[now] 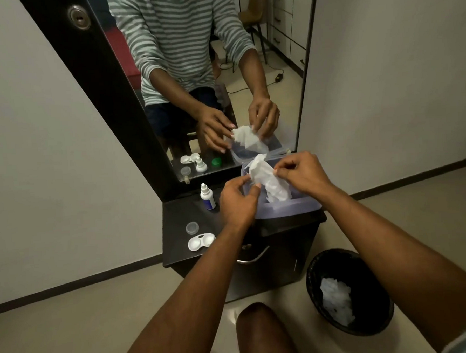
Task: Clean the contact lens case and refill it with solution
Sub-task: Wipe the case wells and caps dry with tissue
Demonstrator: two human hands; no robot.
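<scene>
A white tissue [271,181] is held above a translucent purple tub [290,207] on the right of the dark cabinet top [176,241]. My left hand [237,200] pinches the tissue's left edge and my right hand [303,174] pinches its upper right part. The white contact lens case [201,241] lies open near the cabinet's front left, with a clear round cap [192,228] just behind it. A small white solution bottle [207,196] with a blue label stands upright further back, left of my left hand.
A tall mirror [194,84] in a dark frame stands behind the cabinet and reflects the hands and objects. A black waste bin [348,291] with crumpled white tissue in it sits on the floor at the right. My knee [264,334] is below the cabinet's drawer handle [253,256].
</scene>
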